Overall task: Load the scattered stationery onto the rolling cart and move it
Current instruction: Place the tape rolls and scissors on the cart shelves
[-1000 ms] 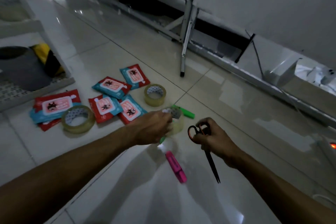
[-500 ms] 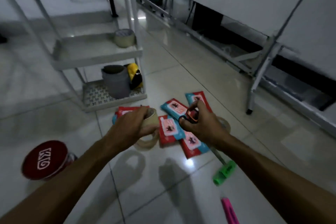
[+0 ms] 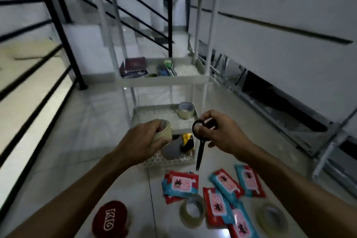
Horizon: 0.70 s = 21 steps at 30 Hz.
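My left hand [image 3: 144, 141] grips a roll of clear tape [image 3: 164, 131] just in front of the white rolling cart [image 3: 164, 81]. My right hand [image 3: 218, 131] holds black scissors [image 3: 201, 147] by the handles, blades hanging down, beside the cart's lower shelf. Another tape roll [image 3: 185, 110] sits on that shelf. On the floor lie two tape rolls [image 3: 192, 211] [image 3: 271, 216] and several red and blue packets [image 3: 224, 189].
The cart's middle shelf holds a dark book [image 3: 134, 66] and small items; its bottom tray holds a grey cup [image 3: 172, 149] and a yellow-black object [image 3: 188, 140]. A red round tin [image 3: 110, 218] lies near left. Stair railings [image 3: 58, 25] rise on the left, a metal frame [image 3: 289, 118] on the right.
My view swung up from the floor items to the cart. Both hands, holding the tape and scissors, have risen and moved up to the cart's lower shelf. The highlighters have left the view.
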Each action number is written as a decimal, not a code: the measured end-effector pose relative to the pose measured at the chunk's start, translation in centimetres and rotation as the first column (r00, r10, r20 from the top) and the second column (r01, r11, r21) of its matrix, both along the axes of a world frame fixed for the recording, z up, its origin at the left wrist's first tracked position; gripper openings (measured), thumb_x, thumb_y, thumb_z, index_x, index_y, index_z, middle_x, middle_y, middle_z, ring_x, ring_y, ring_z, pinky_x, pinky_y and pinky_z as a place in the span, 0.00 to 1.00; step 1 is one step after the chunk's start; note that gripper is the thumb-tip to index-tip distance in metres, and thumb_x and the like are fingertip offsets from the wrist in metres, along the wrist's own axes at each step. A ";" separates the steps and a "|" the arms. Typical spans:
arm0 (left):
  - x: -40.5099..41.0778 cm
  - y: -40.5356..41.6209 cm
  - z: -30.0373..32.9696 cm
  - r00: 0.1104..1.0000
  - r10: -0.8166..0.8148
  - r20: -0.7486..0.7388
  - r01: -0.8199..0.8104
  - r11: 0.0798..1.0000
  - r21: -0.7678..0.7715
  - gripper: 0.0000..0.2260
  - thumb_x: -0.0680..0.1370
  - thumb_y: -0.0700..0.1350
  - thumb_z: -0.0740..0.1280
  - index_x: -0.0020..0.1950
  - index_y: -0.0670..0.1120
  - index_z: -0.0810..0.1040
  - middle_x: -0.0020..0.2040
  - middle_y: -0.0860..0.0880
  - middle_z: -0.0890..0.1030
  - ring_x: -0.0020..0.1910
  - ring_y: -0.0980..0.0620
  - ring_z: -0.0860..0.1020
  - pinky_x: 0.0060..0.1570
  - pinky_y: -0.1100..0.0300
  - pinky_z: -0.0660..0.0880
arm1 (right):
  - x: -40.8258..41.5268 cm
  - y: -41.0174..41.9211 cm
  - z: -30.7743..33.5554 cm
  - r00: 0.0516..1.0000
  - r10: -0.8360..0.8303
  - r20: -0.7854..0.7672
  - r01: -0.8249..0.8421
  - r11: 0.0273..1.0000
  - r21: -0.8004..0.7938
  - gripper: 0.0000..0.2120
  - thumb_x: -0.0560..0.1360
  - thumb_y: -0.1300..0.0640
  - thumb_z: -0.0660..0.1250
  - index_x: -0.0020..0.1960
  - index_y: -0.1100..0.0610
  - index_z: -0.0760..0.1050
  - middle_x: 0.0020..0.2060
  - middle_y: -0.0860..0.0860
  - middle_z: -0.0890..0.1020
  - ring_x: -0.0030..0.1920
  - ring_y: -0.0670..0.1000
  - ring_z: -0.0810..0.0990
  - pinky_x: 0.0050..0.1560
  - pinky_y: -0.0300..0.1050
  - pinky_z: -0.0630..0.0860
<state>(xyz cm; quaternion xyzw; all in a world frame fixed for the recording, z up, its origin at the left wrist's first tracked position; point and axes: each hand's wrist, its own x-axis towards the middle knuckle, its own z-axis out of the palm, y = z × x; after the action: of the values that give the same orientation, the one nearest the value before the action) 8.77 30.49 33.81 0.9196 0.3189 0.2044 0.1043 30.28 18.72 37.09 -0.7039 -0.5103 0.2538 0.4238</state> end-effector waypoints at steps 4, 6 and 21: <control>-1.4 1.6 4.4 0.999 0.000 -0.037 0.001 1.000 0.026 0.11 0.75 0.59 0.67 0.47 0.58 0.66 0.44 0.57 0.76 0.41 0.56 0.74 0.34 0.64 0.62 | -1.2 1.9 7.1 0.997 0.081 0.014 -0.082 0.982 0.168 0.07 0.74 0.56 0.73 0.50 0.52 0.77 0.41 0.51 0.85 0.41 0.47 0.85 0.40 0.42 0.81; -2.0 2.2 5.8 1.000 0.017 0.001 -0.017 1.000 0.007 0.10 0.75 0.58 0.67 0.47 0.59 0.67 0.44 0.58 0.76 0.41 0.58 0.74 0.33 0.67 0.62 | -1.6 3.4 9.9 0.996 0.077 0.043 -0.086 0.961 0.262 0.07 0.73 0.57 0.73 0.48 0.52 0.76 0.43 0.49 0.85 0.43 0.43 0.84 0.44 0.42 0.81; 1.6 11.1 0.2 0.994 -0.029 0.101 0.024 0.998 0.059 0.11 0.70 0.55 0.72 0.39 0.50 0.74 0.40 0.53 0.78 0.39 0.58 0.69 0.38 0.64 0.65 | -0.9 20.9 6.3 0.739 -0.024 0.674 -0.300 0.883 0.361 0.11 0.68 0.63 0.76 0.48 0.57 0.78 0.47 0.53 0.78 0.43 0.53 0.77 0.40 0.52 0.79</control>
<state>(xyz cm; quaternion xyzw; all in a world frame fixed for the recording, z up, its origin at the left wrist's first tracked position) 10.37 41.61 34.05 0.9148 0.2949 0.2586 0.0966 29.38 39.66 43.37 -0.5896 -0.7229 -0.1042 0.3448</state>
